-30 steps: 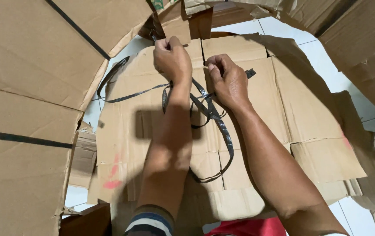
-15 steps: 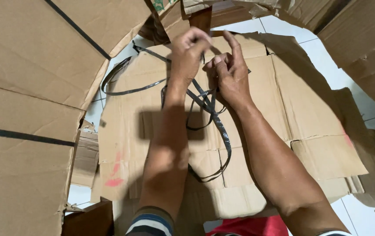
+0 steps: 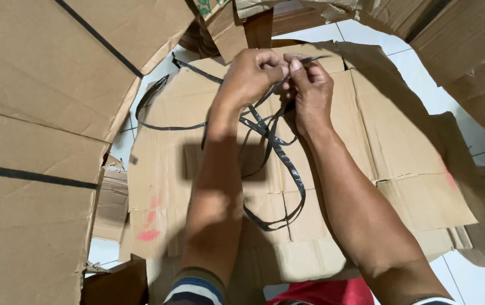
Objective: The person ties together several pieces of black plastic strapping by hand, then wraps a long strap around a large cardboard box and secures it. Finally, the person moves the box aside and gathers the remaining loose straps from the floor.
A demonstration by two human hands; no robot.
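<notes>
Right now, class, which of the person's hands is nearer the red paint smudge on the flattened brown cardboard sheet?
Left. The left hand is up-right of the red paint smudge, both high above it; the right hand sits farther right, both gripping the black plastic strap.

Flattened brown cardboard sheets point(image 3: 400, 164) are lying across the middle of the scene, creased and spreading over a floor of pale tiles point(image 3: 423, 90) that is peeking out at the upper right and again at the lower left. A big cardboard panel point(image 3: 33, 113) with a black tape line is looming on the left, filling that side. More cardboard pieces point(image 3: 468, 51) are crowding in from the top right corner. Soft, even light is falling over everything, casting dim shadows on the sheets.
</notes>
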